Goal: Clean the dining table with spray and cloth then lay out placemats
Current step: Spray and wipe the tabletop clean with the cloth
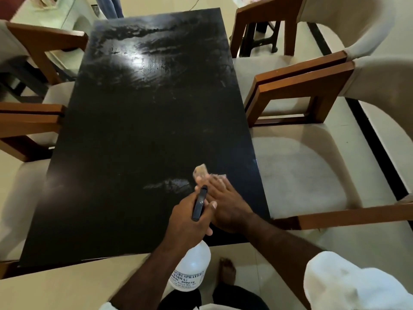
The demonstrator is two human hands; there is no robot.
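Observation:
The dark dining table (138, 130) fills the middle of the view, with wet streaks at its far end and a small wet patch (169, 185) near my hands. My left hand (190, 222) grips a spray bottle (192, 267); the bottle is clear white with a printed label and a black trigger head (199, 203) pointing forward over the near right part of the table. Just right of it, my right hand (225, 202) lies flat on a small beige cloth (202, 172), pressing it on the tabletop. Most of the cloth is hidden under the fingers.
Cream upholstered chairs with brown wooden arms stand on both sides: two on the right (312, 171), others on the left (26, 121). Another wooden chair (263, 25) stands at the far right. My foot (228, 271) shows on the pale floor below the near table edge.

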